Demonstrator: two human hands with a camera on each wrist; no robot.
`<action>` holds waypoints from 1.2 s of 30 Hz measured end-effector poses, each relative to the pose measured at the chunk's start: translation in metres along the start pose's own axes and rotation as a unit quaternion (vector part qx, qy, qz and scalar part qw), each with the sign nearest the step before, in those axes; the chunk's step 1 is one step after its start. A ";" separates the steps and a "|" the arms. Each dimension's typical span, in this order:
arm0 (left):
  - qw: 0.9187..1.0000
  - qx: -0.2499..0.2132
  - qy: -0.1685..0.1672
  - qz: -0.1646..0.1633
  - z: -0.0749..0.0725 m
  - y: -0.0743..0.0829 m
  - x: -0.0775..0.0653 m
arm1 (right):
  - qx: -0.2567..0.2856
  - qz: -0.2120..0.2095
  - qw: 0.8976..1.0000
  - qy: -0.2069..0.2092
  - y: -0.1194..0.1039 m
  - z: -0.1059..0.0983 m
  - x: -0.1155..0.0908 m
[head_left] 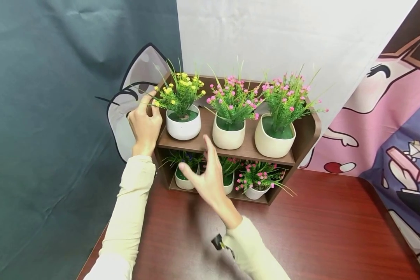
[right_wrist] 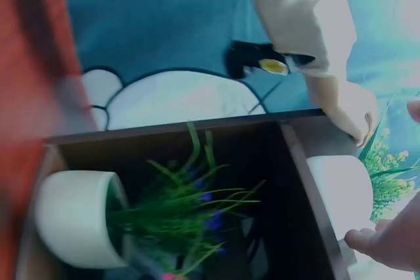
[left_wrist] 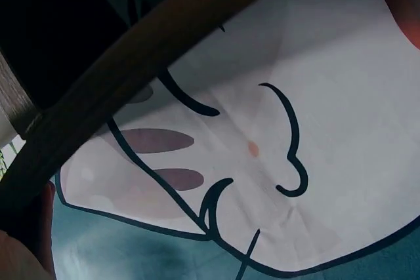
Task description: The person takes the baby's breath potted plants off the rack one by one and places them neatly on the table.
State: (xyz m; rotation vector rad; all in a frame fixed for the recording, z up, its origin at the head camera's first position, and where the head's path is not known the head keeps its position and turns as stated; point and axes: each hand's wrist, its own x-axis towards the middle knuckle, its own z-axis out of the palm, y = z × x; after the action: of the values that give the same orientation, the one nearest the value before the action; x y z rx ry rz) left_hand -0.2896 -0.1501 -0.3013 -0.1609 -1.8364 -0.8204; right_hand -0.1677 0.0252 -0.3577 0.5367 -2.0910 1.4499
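A brown two-tier wooden shelf holds potted artificial flowers. My left hand is at its upper left side panel, fingers and thumb bent over the edge, gripping it. Just right of that hand stands a white pot with yellow flowers. My right hand is in front of the shelf, thumb and fingers spread, holding nothing. In the right wrist view my right hand appears close to the white pot; contact cannot be told. The left wrist view shows mostly the dark panel edge.
Two cream pots with pink flowers share the top tier. Below stand a pot with blue flowers, a partly hidden pot and a white pot with pink flowers. A reddish table lies beneath; printed cloths hang behind.
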 end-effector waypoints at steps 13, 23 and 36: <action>1.000 -0.008 0.021 -0.015 0.004 0.001 0.000 | -0.092 0.113 0.989 0.018 0.008 0.043 0.081; 1.000 -0.005 0.011 -0.010 0.004 -0.002 -0.001 | -0.120 0.128 0.984 0.032 0.016 0.050 0.089; 1.000 -0.010 0.009 -0.021 0.004 -0.002 -0.002 | -0.118 0.112 0.986 0.028 0.016 0.044 0.086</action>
State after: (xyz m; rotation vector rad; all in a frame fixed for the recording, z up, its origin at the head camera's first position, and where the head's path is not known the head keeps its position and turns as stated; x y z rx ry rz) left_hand -0.2927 -0.1484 -0.3043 -0.1274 -1.8201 -0.8668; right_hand -0.2530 -0.0127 -0.3280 0.1720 -2.2949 1.2910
